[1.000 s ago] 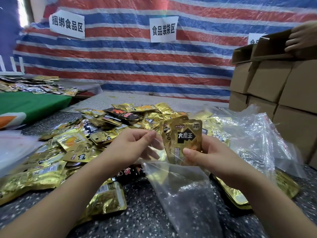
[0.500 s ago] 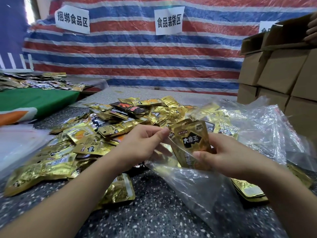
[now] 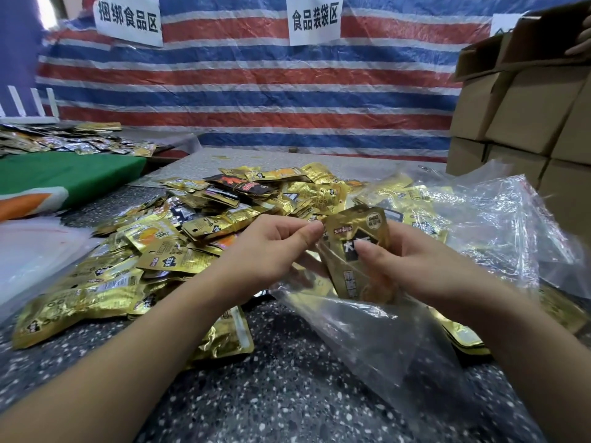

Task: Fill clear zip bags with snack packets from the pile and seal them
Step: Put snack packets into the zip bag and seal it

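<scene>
Filling step under way: your right hand (image 3: 412,266) grips gold packets (image 3: 355,247) at the mouth of the clear bag (image 3: 367,327), above the bench (image 3: 271,394), your left hand (image 3: 271,247) pinching its rim; next, push them fully inside.

Two hands work here, the left hand (image 3: 271,251) and the right hand (image 3: 412,266). Two white signs hang in full view on the striped tarp, one at left (image 3: 128,20) and one at centre (image 3: 315,19). The gold snack packets in the pile (image 3: 179,238) are too many to count.
</scene>
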